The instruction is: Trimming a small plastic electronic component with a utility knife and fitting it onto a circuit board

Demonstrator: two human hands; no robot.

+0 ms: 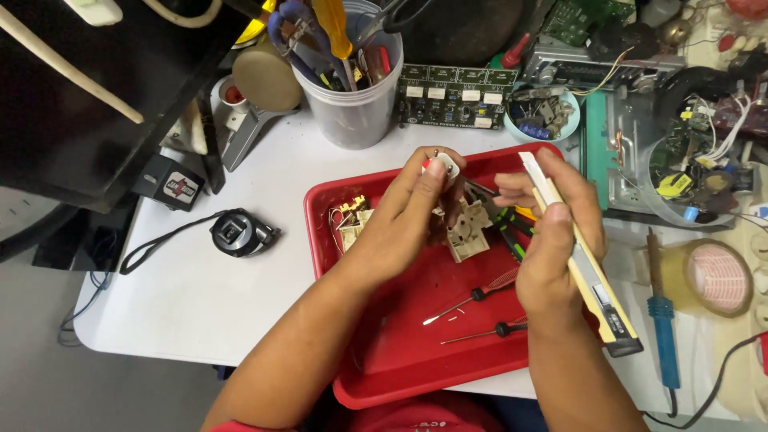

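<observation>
left hand [408, 212] fingers pinched on white plug [442, 166], over red tray [384, 352]. right hand [552, 240] wrapped round cutter [588, 276], just beside.

We had one head-worn view, which looked steeply down from close above the red tray [336, 240] on the white table [200, 296], both forearms entering from below.

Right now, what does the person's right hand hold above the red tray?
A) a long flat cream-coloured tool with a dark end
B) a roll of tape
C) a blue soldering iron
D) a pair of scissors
A: the right hand grips the long flat cream-coloured tool over the red tray; the blue soldering iron lies apart on the table.
</observation>
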